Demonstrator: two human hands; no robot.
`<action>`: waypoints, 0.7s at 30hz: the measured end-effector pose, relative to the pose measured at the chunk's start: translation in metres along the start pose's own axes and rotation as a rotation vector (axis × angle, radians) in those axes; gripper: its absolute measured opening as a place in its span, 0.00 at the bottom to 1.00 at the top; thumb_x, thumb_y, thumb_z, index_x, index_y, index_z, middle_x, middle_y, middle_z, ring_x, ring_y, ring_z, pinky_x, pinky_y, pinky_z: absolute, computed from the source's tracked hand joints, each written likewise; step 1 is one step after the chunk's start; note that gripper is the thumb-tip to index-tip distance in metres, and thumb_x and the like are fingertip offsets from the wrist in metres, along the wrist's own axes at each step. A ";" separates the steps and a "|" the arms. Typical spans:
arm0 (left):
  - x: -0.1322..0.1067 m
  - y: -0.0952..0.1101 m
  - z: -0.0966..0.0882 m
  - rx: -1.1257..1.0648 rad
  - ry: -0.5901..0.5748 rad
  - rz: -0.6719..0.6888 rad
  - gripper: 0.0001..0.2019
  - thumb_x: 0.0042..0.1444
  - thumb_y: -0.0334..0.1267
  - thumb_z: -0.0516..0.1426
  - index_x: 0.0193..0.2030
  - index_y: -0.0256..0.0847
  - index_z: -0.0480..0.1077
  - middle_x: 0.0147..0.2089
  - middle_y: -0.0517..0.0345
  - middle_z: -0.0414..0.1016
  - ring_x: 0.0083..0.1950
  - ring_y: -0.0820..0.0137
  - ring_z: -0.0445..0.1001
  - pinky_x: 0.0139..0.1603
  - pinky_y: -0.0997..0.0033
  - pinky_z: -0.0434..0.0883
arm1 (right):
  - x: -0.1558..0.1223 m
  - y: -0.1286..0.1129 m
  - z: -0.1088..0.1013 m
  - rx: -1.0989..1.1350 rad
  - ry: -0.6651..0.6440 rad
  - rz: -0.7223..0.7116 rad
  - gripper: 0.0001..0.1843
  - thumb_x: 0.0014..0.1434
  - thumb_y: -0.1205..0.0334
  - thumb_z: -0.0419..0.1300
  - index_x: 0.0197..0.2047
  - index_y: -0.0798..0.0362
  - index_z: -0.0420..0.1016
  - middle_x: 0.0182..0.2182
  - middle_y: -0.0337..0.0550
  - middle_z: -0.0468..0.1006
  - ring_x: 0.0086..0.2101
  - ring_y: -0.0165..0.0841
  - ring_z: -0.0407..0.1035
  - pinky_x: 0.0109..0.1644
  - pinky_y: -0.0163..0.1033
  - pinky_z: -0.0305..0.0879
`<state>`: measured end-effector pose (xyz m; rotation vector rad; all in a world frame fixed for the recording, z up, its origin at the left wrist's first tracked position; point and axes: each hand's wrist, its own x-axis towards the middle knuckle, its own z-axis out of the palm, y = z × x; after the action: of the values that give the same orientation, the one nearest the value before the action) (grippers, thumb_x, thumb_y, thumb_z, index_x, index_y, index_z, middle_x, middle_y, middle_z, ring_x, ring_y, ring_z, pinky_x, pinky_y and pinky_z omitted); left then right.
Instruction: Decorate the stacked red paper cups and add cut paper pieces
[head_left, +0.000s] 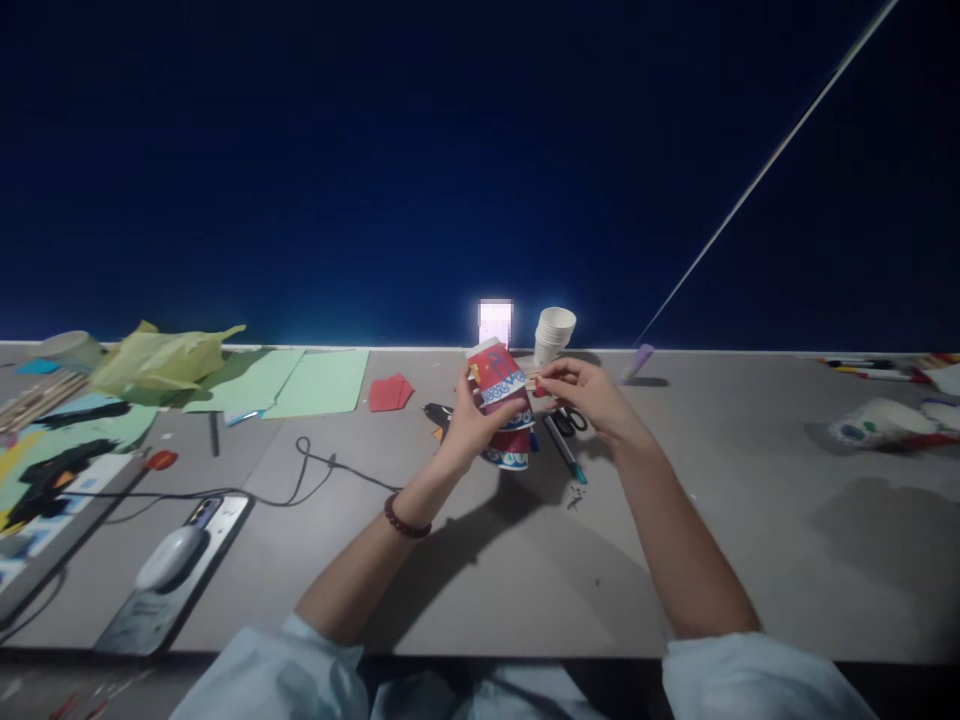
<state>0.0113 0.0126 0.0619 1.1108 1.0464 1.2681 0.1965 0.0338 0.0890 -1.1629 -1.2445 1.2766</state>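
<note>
My left hand (472, 425) is wrapped round a stack of decorated paper cups (501, 372), red with blue and white patterned bands, tilted above the table. Beside the cups' right side, my right hand (581, 392) pinches a small red piece (540, 388); its exact kind is hard to make out. A thin wooden stick (531, 381) shows between that hand and the cups. Below lie black-handled scissors (574, 422) and a teal-tipped marker (564, 450). Partly hidden behind my left hand is a black tool (437, 412), probably a glue gun.
White paper cups (553, 330) stand stacked by a bright phone screen (495, 320). Red paper pieces (390, 392) and green sheets (319, 382) lie left. A cable (285, 497) crosses the table near a phone (176, 575) and power strip (67, 530). A decorated cup (885, 422) lies right.
</note>
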 end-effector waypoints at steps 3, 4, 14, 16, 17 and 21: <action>-0.005 0.004 -0.004 0.123 -0.151 -0.120 0.60 0.42 0.48 0.70 0.74 0.43 0.36 0.61 0.37 0.68 0.56 0.53 0.73 0.56 0.50 0.69 | 0.000 -0.007 -0.011 0.024 0.085 -0.054 0.17 0.41 0.55 0.73 0.32 0.51 0.74 0.26 0.37 0.77 0.30 0.31 0.73 0.31 0.36 0.73; -0.006 0.004 -0.005 0.182 -0.213 -0.134 0.60 0.43 0.49 0.69 0.74 0.42 0.35 0.59 0.37 0.70 0.53 0.53 0.74 0.55 0.50 0.69 | 0.000 -0.009 -0.014 0.031 0.100 -0.066 0.18 0.41 0.55 0.73 0.33 0.51 0.75 0.26 0.37 0.77 0.30 0.31 0.73 0.31 0.35 0.73; -0.015 -0.007 -0.011 0.979 -0.392 0.047 0.45 0.44 0.49 0.63 0.69 0.39 0.56 0.39 0.48 0.78 0.39 0.53 0.78 0.38 0.65 0.67 | 0.000 -0.011 -0.012 -0.058 0.118 -0.085 0.15 0.43 0.55 0.71 0.34 0.52 0.78 0.30 0.43 0.81 0.30 0.32 0.71 0.28 0.35 0.67; -0.016 -0.006 -0.011 1.036 -0.441 0.029 0.44 0.46 0.49 0.62 0.69 0.38 0.55 0.35 0.49 0.78 0.38 0.53 0.78 0.35 0.67 0.65 | 0.000 -0.010 -0.010 -0.049 0.107 -0.068 0.14 0.42 0.56 0.71 0.32 0.53 0.78 0.29 0.43 0.81 0.30 0.32 0.71 0.28 0.35 0.66; -0.016 -0.006 -0.010 1.064 -0.464 0.024 0.44 0.47 0.50 0.61 0.70 0.37 0.54 0.33 0.50 0.77 0.38 0.53 0.77 0.35 0.67 0.64 | 0.000 -0.009 -0.009 -0.045 0.099 -0.061 0.14 0.42 0.57 0.71 0.32 0.53 0.78 0.29 0.43 0.81 0.30 0.31 0.71 0.28 0.34 0.66; -0.018 -0.003 -0.007 1.159 -0.543 0.004 0.46 0.50 0.52 0.58 0.72 0.34 0.49 0.33 0.48 0.78 0.38 0.52 0.77 0.33 0.67 0.63 | 0.000 -0.007 -0.007 -0.039 0.074 -0.053 0.13 0.43 0.58 0.71 0.32 0.53 0.80 0.30 0.42 0.81 0.29 0.30 0.70 0.27 0.33 0.65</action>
<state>0.0042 -0.0049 0.0575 2.1493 1.3411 0.1933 0.2039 0.0341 0.0962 -1.1871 -1.2425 1.1650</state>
